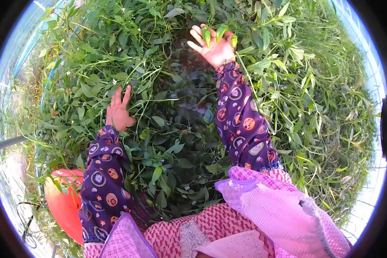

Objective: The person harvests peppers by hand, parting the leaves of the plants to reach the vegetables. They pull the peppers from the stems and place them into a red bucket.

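My right hand (pixel 215 48) is at the top centre, palm up with its fingers spread. Several green peppers (pixel 207 36) hang in front of its palm and fingers; the hand is not closed on them. To the left, my left hand (pixel 120 112) rests against the leafy plants (pixel 167 146), its fingers apart and nothing seen in its grip. Some of its fingertips are hidden among the leaves. Both forearms wear dark patterned sleeves.
An orange-red container (pixel 64 202) stands at the lower left beside my left sleeve. Dense stems and grass (pixel 331 107) fill the right side. A grey pole (pixel 6 144) juts in at the left edge. Pink cloth (pixel 284 210) hangs low in front.
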